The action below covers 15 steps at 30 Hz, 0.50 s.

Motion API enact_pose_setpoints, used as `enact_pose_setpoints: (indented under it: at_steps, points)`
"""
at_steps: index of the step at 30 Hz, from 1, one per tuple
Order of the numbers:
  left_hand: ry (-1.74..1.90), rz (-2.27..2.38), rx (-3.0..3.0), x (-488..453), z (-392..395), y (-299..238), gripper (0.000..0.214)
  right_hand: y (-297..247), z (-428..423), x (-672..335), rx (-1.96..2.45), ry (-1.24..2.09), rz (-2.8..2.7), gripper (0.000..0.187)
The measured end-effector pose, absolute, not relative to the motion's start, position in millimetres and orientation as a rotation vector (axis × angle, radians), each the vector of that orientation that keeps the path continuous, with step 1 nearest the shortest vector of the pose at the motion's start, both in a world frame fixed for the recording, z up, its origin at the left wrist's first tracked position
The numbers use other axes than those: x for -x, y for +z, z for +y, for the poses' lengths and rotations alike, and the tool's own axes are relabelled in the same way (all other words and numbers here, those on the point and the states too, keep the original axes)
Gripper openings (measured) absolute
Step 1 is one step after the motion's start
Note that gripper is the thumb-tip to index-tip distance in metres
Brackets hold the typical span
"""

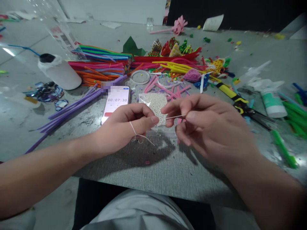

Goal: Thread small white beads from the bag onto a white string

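- The left hand (120, 129) pinches thumb and finger together, apparently on white thread (132, 128), looped over the thumb beside the bead bag (145, 99).
- The right hand (213, 127) pinches a thin strand (176, 117) over the bag's right side.
- No beads show on either; work looks early.
- One bag; one phone (117, 99), left of it.
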State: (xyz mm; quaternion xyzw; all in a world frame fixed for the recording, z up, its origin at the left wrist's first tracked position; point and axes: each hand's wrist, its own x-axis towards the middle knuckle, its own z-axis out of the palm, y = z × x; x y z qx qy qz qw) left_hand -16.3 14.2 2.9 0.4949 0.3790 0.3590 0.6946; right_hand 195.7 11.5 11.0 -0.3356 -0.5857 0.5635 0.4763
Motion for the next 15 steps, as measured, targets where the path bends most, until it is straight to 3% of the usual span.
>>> enact_pose_setpoints:
  at_steps: [3,6,15]
  points:
    - [0.798,0.815,-1.036,17,15,2,0.018,20,19,-202,0.776,1.592,-1.311,0.015]
    - [0.784,0.812,-0.987,16,15,2,0.018,24,27,-208,0.760,1.587,-1.299,0.016]
    - [0.743,0.695,-0.948,16,15,2,0.021,40,49,-233,0.686,0.849,-1.084,0.018]
